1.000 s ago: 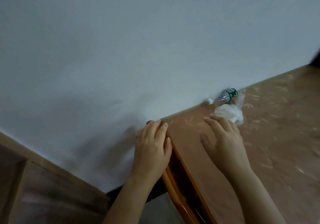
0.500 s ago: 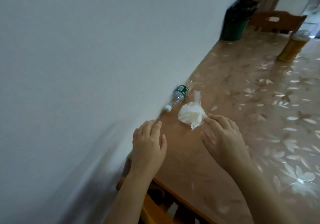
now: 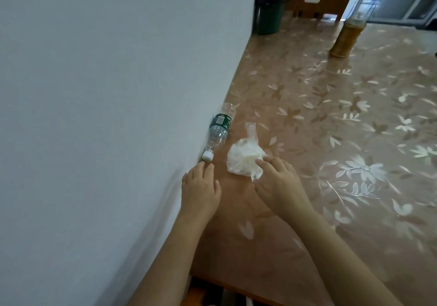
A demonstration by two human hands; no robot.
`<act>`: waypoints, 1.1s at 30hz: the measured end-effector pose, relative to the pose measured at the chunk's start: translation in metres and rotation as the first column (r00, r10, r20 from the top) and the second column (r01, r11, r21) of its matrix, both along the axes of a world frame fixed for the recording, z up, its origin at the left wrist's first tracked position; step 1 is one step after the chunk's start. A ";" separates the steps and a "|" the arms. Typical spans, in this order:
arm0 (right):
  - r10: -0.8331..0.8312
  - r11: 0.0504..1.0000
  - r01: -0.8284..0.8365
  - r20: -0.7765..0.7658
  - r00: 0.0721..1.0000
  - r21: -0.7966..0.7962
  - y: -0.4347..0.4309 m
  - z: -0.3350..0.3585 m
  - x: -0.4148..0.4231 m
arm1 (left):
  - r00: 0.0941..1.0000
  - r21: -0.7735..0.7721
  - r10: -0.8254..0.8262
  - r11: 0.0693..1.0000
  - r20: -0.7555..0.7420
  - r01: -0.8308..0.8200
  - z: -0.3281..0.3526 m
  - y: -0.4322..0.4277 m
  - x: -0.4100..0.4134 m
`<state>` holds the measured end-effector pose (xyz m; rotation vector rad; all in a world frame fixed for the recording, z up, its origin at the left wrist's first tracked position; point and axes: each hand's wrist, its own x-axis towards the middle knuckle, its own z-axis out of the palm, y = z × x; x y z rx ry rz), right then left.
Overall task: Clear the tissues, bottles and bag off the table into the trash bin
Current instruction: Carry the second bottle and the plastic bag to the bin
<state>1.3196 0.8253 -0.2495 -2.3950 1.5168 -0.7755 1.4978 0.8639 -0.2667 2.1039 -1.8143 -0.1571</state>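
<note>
Tissue, white and crumpled, fills the small clear plastic bag (image 3: 244, 157), whose neck is twisted to a thin tail pointing away from you. It lies on the worktop (image 3: 331, 140), which has a glossy brown cover printed with pale leaves and flowers, just in front of your right hand (image 3: 277, 182). That hand's fingers (image 3: 262, 163) are loosely spread and nearly straight; the tips touch the bag's near right edge and grip nothing.

Just beside the bag, along the white wall (image 3: 106, 92), lies the water bottle (image 3: 218, 131). It is clear ribbed plastic and looks empty, on its side with the white cap toward you. A dark green label wraps the far half, with a small pale panel on it. You cannot read the print, as it is too small and blurred.

Your left hand (image 3: 201, 189) is palm down over the worktop next to the wall. Its fingers (image 3: 201, 169) are straight and close together, just short of the cap and holding nothing.

Well apart, at the far end, the dark green trash bin (image 3: 269, 17) with a black liner stands on the worktop against the wall. To its right an amber bottle (image 3: 346, 38) stands upright; any label on it is blurred. Behind them shows a wooden chair back (image 3: 319, 0).
</note>
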 end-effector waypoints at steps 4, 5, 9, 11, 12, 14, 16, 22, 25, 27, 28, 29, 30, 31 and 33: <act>-0.057 0.996 0.057 -0.003 0.998 0.065 -0.030 -0.030 0.008 | 1.000 0.068 0.012 0.998 0.018 -0.013 -0.013 -0.018 0.003; -0.055 0.995 0.055 -0.003 0.998 0.084 -0.036 -0.037 0.011 | 1.000 0.059 -0.002 0.998 0.029 0.000 -0.017 -0.024 0.005; -0.062 0.987 0.060 0.009 0.998 0.148 -0.059 -0.062 0.019 | 0.999 0.094 0.010 0.995 0.033 -0.013 -0.036 -0.046 0.011; -0.092 0.981 0.086 0.027 0.995 0.171 -0.068 -0.071 0.023 | 1.000 0.087 0.028 0.996 0.011 -0.029 -0.043 -0.056 0.012; -0.101 0.979 0.094 0.031 0.994 0.183 -0.072 -0.074 0.024 | 0.999 0.079 0.040 0.996 -0.013 -0.039 -0.047 -0.060 0.012; -0.107 0.976 0.096 0.045 0.993 0.198 -0.078 -0.080 0.027 | 0.996 0.071 0.069 0.995 -0.063 -0.065 -0.055 -0.069 0.011; -0.095 0.975 0.079 0.068 0.993 0.210 -0.084 -0.086 0.029 | 0.993 0.079 0.089 0.993 -0.081 -0.083 -0.061 -0.077 0.010; -0.088 0.975 0.065 0.101 0.991 0.210 -0.089 -0.103 0.029 | 0.979 0.139 0.139 0.983 -0.150 -0.118 -0.069 -0.091 0.004; -0.081 0.982 0.057 0.133 0.988 0.180 -0.088 -0.105 0.028 | 0.962 0.105 0.169 0.983 -0.212 -0.150 -0.075 -0.096 0.000; -0.094 0.980 0.064 0.157 0.983 0.186 -0.088 -0.106 0.027 | 0.925 0.095 0.218 0.976 -0.313 -0.198 -0.078 -0.100 -0.003; -0.103 0.978 0.068 0.169 0.980 0.198 -0.088 -0.106 0.028 | 0.895 0.096 0.248 0.969 -0.371 -0.228 -0.078 -0.102 -0.005; -0.109 0.976 0.071 0.178 0.978 0.206 -0.087 -0.107 0.028 | 0.864 0.099 0.276 0.961 -0.421 -0.259 -0.079 -0.103 -0.005; -0.112 0.975 0.072 0.184 0.977 0.212 -0.087 -0.108 0.028 | 0.836 0.100 0.300 0.953 -0.459 -0.287 -0.079 -0.104 -0.006; -0.114 0.974 0.072 0.190 0.975 0.213 -0.086 -0.110 0.028 | 0.815 0.098 0.317 0.946 -0.485 -0.309 -0.078 -0.105 -0.007; -0.125 0.973 0.079 0.210 0.970 0.215 -0.084 -0.113 0.028 | 0.786 0.089 0.341 0.934 -0.515 -0.346 -0.078 -0.104 -0.006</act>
